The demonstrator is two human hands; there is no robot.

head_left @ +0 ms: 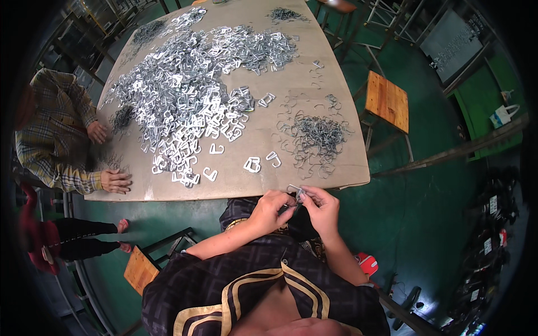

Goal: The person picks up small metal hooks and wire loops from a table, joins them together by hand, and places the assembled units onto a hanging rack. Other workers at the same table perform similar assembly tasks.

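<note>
Just off the table's near edge, my two hands meet in front of my body. My right hand (323, 210) pinches a pale metal hook (295, 189) between thumb and fingers, its bent end sticking up. My left hand (271, 211) is closed close against it, fingertips together at the lower part of the hook; what they grip is too small to make out. Beyond them lies a tangled pile of thin bent wire clips (319, 137). A few loose metal hooks (252, 164) rest to its left, and a large heap of such hooks (190, 89) covers the table's middle.
The brown-covered table (263, 185) carries more wire piles (286, 14) at its far end. At the left edge, a person in a checked shirt (61, 117) rests both hands on the table. Wooden stools stand right (388, 101) and lower left (140, 270). Black bundles (487, 224) lie far right.
</note>
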